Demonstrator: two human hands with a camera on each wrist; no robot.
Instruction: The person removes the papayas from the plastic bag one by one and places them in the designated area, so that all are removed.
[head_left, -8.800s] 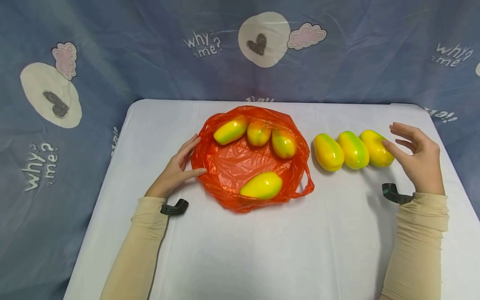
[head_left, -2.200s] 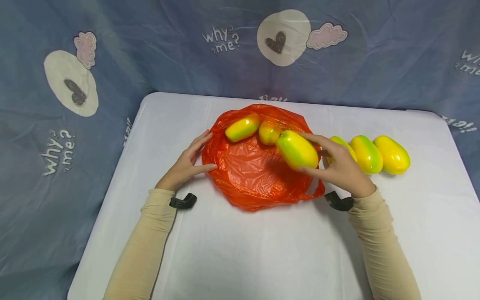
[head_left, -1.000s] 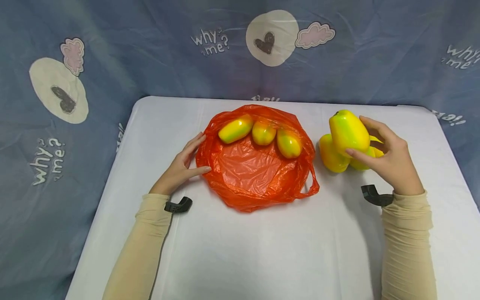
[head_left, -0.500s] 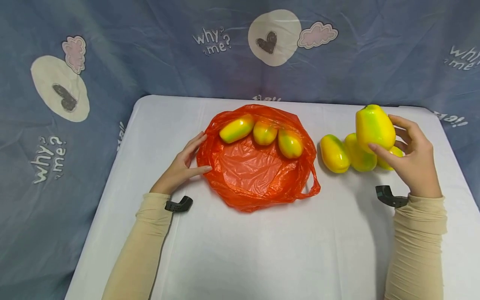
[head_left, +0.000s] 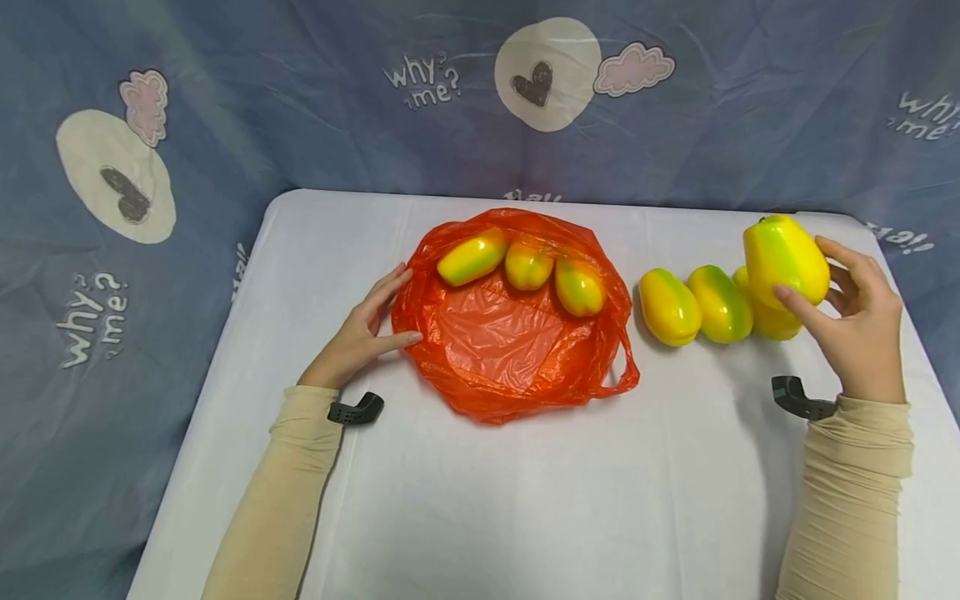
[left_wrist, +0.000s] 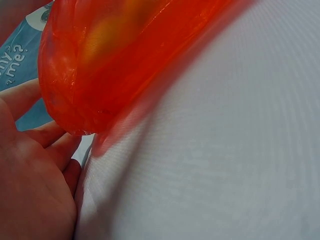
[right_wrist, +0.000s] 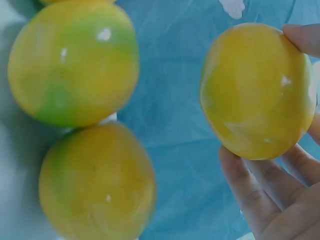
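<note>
In the head view my right hand (head_left: 858,333) grips a yellow-green papaya (head_left: 787,254) between thumb and fingers. It is raised over the right end of a row, overlapping the rightmost papaya (head_left: 776,323). The right wrist view shows the gripped papaya (right_wrist: 255,95) apart from two others. My left hand (head_left: 356,342) touches the left side of a red plastic bag (head_left: 495,346), thumb and fingers spread along it. In the left wrist view the fingers reach under and behind the bag's edge (left_wrist: 110,85). Three papayas lie inside along the bag's far side, the middle one (head_left: 528,265) partly covered by film.
To the right of the bag, the left papaya (head_left: 670,307) and middle papaya (head_left: 720,304) of the row lie side by side. A bag handle loop (head_left: 622,379) sticks out toward them. The white-covered table (head_left: 510,500) ends at a blue printed cloth (head_left: 337,108) behind.
The papaya once at the bag's near side has been lifted out by my right hand and carried rightward across the row to its right end. My left hand has stayed at the bag.
</note>
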